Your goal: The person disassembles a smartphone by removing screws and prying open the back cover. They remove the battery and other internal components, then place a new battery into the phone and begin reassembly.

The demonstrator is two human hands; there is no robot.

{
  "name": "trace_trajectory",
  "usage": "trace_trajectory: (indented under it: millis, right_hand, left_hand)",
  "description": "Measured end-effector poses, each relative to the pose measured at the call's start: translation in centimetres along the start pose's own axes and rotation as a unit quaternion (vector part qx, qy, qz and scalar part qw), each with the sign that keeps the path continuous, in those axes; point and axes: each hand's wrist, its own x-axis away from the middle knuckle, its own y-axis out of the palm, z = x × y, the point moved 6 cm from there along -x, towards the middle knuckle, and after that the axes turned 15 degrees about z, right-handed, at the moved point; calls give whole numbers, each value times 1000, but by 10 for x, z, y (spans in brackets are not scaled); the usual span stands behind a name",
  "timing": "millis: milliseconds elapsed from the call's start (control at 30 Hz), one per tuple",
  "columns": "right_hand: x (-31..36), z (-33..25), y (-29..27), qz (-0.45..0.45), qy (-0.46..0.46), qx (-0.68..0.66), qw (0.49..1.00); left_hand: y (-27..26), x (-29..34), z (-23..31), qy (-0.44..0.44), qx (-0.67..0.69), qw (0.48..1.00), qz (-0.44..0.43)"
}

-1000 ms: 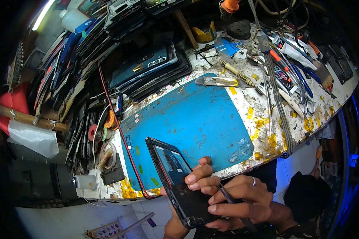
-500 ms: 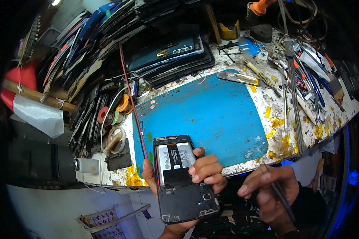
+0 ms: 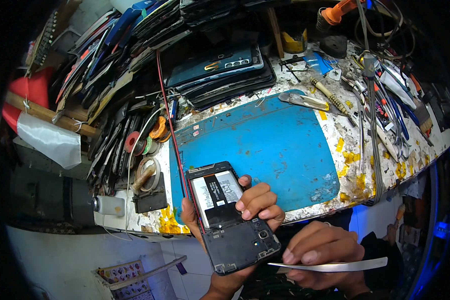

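My left hand (image 3: 259, 201) is closed round an opened phone (image 3: 242, 245) above the bench's front edge, thumb on its left side and fingers curled over its right. The back cover is off, showing a silver battery (image 3: 225, 190) and black inner plates with a camera lens. A thin red-and-black wire (image 3: 169, 115) comes down from the far shelf to the phone's left edge; where it ends is unclear. My right hand (image 3: 325, 247) grips slim metal tweezers (image 3: 335, 266), held nearly level. Their pointed end is close to the phone's lower right corner; contact cannot be made out.
A blue work mat (image 3: 270, 145) covers the bench middle, with a utility knife (image 3: 303, 101) at its far edge. Stacked phones (image 3: 225, 75) stand behind it. Solder spools (image 3: 157, 128) and a small bottle (image 3: 109, 206) lie left; hand tools (image 3: 395, 110) crowd the right.
The tweezers have swung from steep to nearly level, and my right hand has turned and come closer to the phone. The phone has tilted slightly in my left hand.
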Motion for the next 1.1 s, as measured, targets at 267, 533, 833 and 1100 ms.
trace_trajectory:
  millis: [267,533,833,1100]
  right_hand:
    - [-5,3,9,-54,-20,66,996]
    - [-2,4,12,-42,-46,100,993]
    - [15,-5,19,-65,-237,173,954]
    - [37,4,23,-27,-335,231,913]
  left_hand:
    - [0,0,7,21,-24,999,-19]
    - [-1,-1,7,27,-9,999,-16]
    - [-2,-2,10,20,-13,999,-27]
    - [-6,-1,8,0,19,1000,-23]
